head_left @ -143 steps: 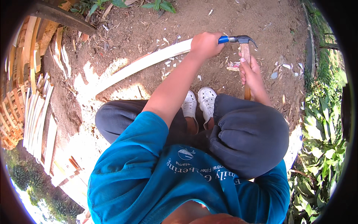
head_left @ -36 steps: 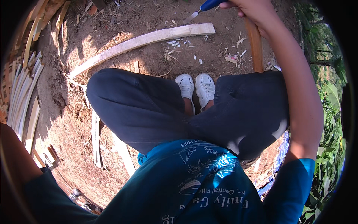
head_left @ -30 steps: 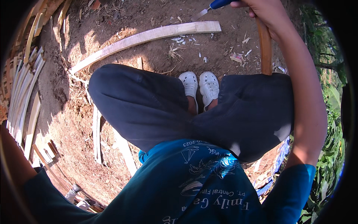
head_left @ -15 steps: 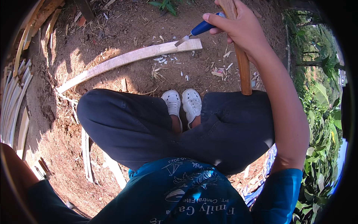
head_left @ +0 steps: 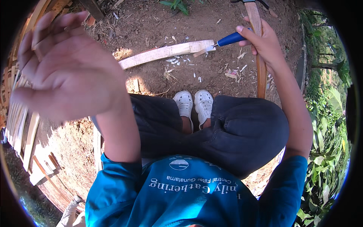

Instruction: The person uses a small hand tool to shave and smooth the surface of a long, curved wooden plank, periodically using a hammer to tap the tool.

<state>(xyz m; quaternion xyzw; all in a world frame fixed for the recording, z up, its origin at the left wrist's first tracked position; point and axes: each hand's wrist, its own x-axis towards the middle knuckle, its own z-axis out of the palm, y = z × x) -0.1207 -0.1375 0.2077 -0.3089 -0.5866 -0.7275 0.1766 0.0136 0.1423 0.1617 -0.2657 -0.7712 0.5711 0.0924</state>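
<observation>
The person squatted on the dirt ground (head_left: 151, 26), with dark trousers (head_left: 242, 132) and white shoes (head_left: 194, 104) close under the camera. The left hand (head_left: 68, 66) was up near the head, blurry, with its fingers spread wide and nothing in it. Farther out, the right hand (head_left: 264, 43) had its fingers wrapped round two things at once: a knife with a blue handle (head_left: 230, 38) and a long brown wooden stick (head_left: 259, 49) that ran from the top edge of the ground down to the knee. The knife tip pointed at the end of a pale wooden slat (head_left: 166, 53) lying flat on the ground past the shoes, with small wood chips (head_left: 177, 62) beside it. A pile of thin strips (head_left: 19, 121) lay at the left edge.

One hand held both knife and stick, so the knife might slip. The slat lay loose, so it might slide when cut.
</observation>
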